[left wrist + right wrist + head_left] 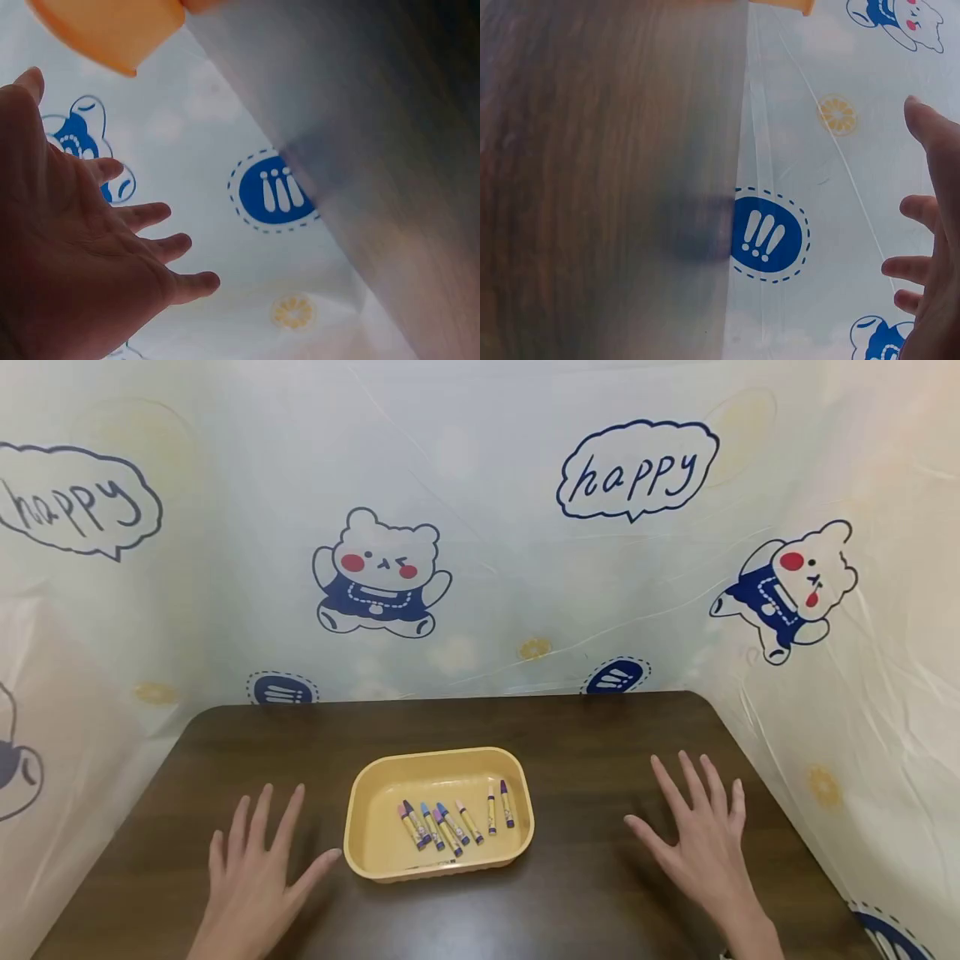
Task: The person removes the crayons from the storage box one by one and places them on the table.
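Note:
A shallow yellow tray (435, 762) sits on the dark wooden table, with several crayons (453, 832) lying in it, most bunched at the middle and two apart toward the right. My left hand (255, 877) is spread just left of the tray, its thumb tip right by the tray's rim; it holds nothing. Well to the right of the tray, my right hand (701, 843) is spread with its fingers pointing away from me, also holding nothing. The left wrist view shows the left palm (90, 232) and outstretched fingers; the right wrist view shows part of the right hand (937, 225).
The brown table (585, 735) has rounded far corners. Behind it and along both sides hangs a pale printed sheet (495, 568) with cartoon bears and the word "happy".

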Tool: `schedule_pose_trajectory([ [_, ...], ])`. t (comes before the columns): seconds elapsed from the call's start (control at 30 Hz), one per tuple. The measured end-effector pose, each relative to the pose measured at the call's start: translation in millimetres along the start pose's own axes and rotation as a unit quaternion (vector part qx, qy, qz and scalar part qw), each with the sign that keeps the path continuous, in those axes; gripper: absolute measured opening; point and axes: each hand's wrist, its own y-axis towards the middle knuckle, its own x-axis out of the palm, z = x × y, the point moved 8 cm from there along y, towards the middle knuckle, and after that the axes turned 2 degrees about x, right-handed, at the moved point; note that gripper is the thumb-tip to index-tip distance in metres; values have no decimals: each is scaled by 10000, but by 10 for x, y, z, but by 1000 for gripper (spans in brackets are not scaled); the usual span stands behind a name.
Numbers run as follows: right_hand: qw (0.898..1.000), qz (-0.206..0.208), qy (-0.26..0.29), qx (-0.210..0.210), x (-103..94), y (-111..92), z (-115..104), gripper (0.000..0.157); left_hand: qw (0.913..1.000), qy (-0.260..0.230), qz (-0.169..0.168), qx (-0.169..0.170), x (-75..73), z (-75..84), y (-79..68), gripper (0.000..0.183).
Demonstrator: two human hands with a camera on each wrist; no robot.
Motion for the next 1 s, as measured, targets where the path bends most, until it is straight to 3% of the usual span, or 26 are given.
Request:
schedule_pose_trajectory([
  [0.13,9999,40,97,-31,-20,28,-39,84,9999,27,-71,77,27,33,26,90],
  [0.27,9985,33,537,-71,-28,61,-100,75,9997,-140,-144,118,1,112,62,81],
  [0.5,9875,229,1542,-235,-134,133,-318,39,9972,-648,-340,152,-51,279,205,59],
  [0.7,9764,633,1938,-713,-277,227,-589,20,9937,-943,-590,118,-41,361,316,58],
  [0.87,9773,326,1938,-793,-223,303,-763,15,9895,-1228,-722,-228,-18,308,346,62],
  [1.0,9764,59,1984,-858,-156,346,-914,13,9809,-1665,-918,-412,58,278,328,49],
])
